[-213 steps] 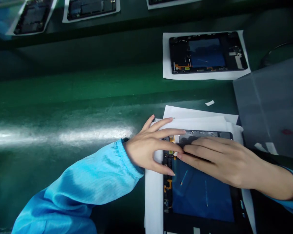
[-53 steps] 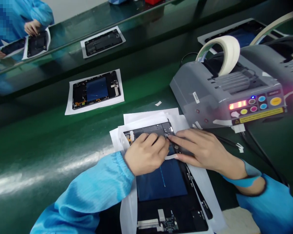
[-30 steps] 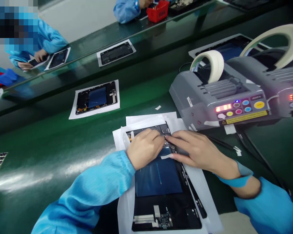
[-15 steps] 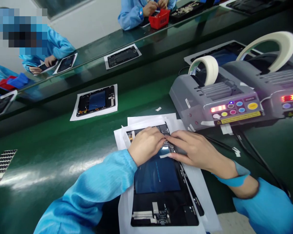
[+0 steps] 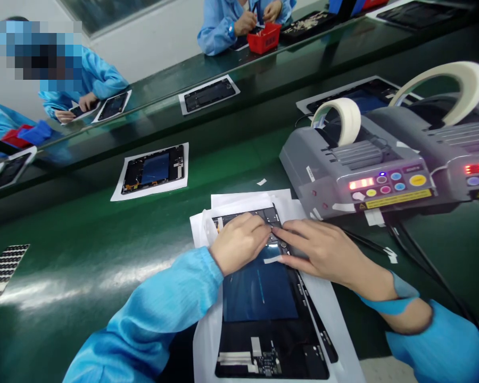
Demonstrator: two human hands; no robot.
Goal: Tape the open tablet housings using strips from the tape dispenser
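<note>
An opened tablet [image 5: 259,340] lies on white paper sheets, its circuit parts and blue battery [image 5: 259,292] exposed. Over its upper part my left hand [image 5: 239,242] is closed, fingertips pressed together near the right edge; whatever they pinch is too small or hidden. My right hand [image 5: 323,252] comes in from the right, its index fingertip meeting the left fingertips. A short strip of whitish tape [image 5: 273,259] clings to the tip of my right thumb, above the battery. Another dark panel [image 5: 329,346] shows partly beneath the tablet's right side.
Two grey tape dispensers [image 5: 355,170] with rolls of tape stand to the right, cables below them. Another opened tablet [image 5: 155,169] lies on paper farther back. A patterned sticker sheet [image 5: 6,271] is at left. Co-workers in blue sleeves sit across the bench near a red bin [image 5: 263,38].
The view has shifted slightly, so most things appear a little lower and to the right. Both my hands stay at the same spot on the tablet.
</note>
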